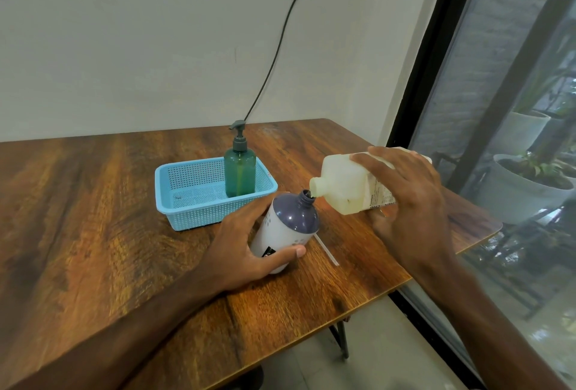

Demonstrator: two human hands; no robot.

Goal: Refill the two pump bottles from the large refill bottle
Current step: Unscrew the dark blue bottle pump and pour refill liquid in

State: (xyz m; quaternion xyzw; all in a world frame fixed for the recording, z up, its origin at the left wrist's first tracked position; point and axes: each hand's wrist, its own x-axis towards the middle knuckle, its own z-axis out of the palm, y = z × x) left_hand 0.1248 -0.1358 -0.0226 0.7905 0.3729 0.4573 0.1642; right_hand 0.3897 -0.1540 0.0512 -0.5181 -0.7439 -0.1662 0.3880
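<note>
My left hand grips a white pump bottle with a purple shoulder, its pump off and its open neck tilted toward the right. My right hand holds the large pale yellow refill bottle tipped on its side, uncapped, its mouth just above and touching close to the purple bottle's neck. A green pump bottle with its grey pump on stands upright in the right end of a light blue basket.
A thin clear dip tube lies on the wooden table right of the purple bottle. The table's right edge runs near a large window with potted plants outside. A black cable hangs down the wall behind.
</note>
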